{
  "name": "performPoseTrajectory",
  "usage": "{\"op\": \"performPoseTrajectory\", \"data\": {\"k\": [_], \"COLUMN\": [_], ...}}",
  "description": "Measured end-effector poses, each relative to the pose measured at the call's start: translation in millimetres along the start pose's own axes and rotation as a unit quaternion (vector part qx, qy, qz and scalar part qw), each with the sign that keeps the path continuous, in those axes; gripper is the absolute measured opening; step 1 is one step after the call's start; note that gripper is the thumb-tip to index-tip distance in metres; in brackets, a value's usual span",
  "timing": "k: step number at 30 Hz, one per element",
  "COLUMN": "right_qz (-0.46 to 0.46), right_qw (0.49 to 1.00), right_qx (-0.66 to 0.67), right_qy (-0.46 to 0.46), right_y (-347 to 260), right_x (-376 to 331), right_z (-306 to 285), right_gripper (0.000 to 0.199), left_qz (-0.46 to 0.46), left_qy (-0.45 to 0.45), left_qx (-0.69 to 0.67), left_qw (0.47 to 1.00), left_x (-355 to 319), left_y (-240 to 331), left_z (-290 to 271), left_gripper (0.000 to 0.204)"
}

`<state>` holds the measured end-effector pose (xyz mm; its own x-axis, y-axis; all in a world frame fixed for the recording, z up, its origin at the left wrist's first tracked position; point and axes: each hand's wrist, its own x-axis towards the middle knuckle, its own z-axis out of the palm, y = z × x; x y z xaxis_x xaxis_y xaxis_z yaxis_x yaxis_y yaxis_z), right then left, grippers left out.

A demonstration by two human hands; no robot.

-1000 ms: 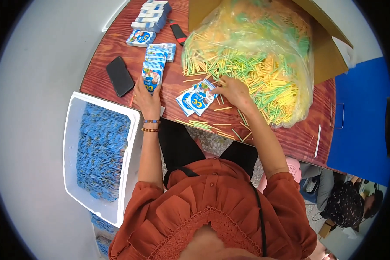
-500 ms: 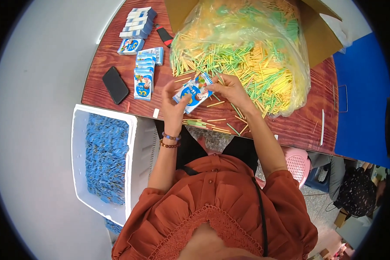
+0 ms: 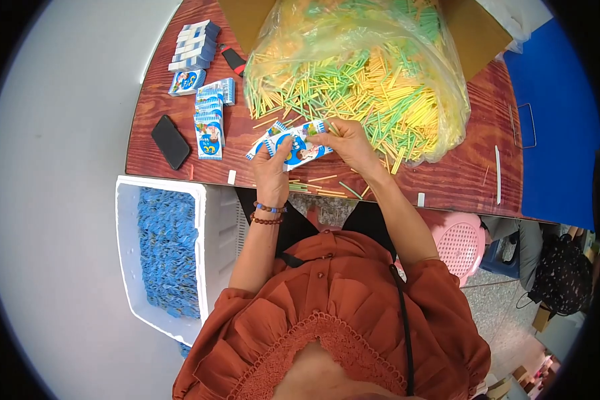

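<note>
A blue-and-white packet (image 3: 303,147) was held above the desk (image 3: 490,143).
The left hand (image 3: 272,175) pinched its left end and the right hand (image 3: 350,147) pinched its right, near the clear bag (image 3: 373,47) of yellow and green sticks (image 3: 407,110).

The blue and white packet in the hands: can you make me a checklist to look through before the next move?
1. Left hand holding the packet: ok, thumb on top.
2. Right hand at the packet's right end: ok, it grips there.
3. Packet's end open or sealed: cannot tell, the right hand hides it.
4. Plenty of sticks: ok, heaped in the clear bag.
5. Loose sticks tidied: not ok, some lie near the table edge.
6. Phone away from both hands: ok.
</note>
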<state>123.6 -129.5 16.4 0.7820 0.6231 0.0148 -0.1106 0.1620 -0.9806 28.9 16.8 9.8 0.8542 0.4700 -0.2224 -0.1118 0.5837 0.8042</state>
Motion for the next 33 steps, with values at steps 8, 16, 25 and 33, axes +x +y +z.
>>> {"op": "performPoseTrajectory", "data": {"k": [8,16,25,33], "right_qz": [-0.025,0.046,-0.16,-0.183], "right_qw": [0.998,0.855,0.755,0.669], "right_qx": [-0.054,-0.499,-0.636,-0.71], "right_qy": [0.02,0.13,0.014,-0.125], "right_y": [13,-24,-25,-19], "right_x": [-8,-21,35,60], "right_z": [-18,-58,-81,-72], "right_gripper": [0.018,0.027,0.012,0.021], "left_qz": [0.006,0.001,0.01,-0.002], "left_qy": [0.017,0.008,0.033,0.055], "left_qx": [-0.007,0.021,0.009,-0.003], "left_qw": [1.0,1.0,0.999,0.998], "left_x": [4,1,-2,-2], "left_y": [-16,-14,-7,-7], "left_z": [0,-10,-17,-26], "left_gripper": [0.011,0.021,0.018,0.019]}}
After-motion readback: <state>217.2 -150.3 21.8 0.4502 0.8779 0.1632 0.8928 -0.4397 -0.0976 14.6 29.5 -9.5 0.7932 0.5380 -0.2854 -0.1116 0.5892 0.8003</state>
